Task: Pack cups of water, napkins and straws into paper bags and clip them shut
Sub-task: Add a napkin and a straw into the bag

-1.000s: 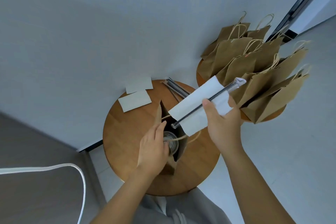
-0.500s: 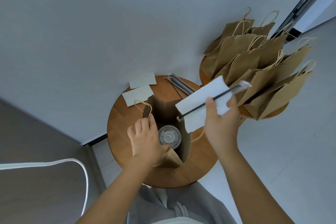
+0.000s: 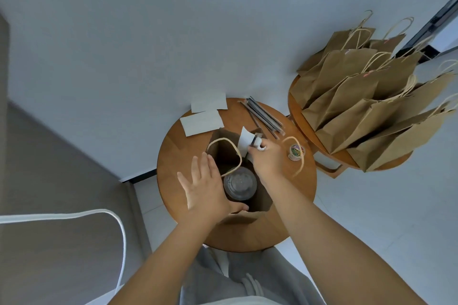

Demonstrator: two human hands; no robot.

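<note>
An open brown paper bag (image 3: 224, 153) stands on the round wooden table (image 3: 178, 156). A lidded clear cup (image 3: 240, 184) sits inside it. My right hand (image 3: 266, 160) grips a white napkin (image 3: 244, 142) and a wrapped dark straw (image 3: 252, 144) and holds them down inside the bag's mouth. My left hand (image 3: 207, 186) presses flat against the bag's left side with fingers spread and thumb at the near rim. Spare napkins (image 3: 203, 120) and several wrapped straws (image 3: 264, 115) lie at the table's far side.
A small tub of coloured clips (image 3: 296, 152) stands on the table right of the bag. A second round table (image 3: 337, 157) at the right carries several filled brown bags (image 3: 366, 106). A white wall lies behind; a white cable (image 3: 109, 215) loops at the left.
My right hand has come down from above the table and lowered the napkin and straw into the bag. My left hand has spread flat against the bag's side.
</note>
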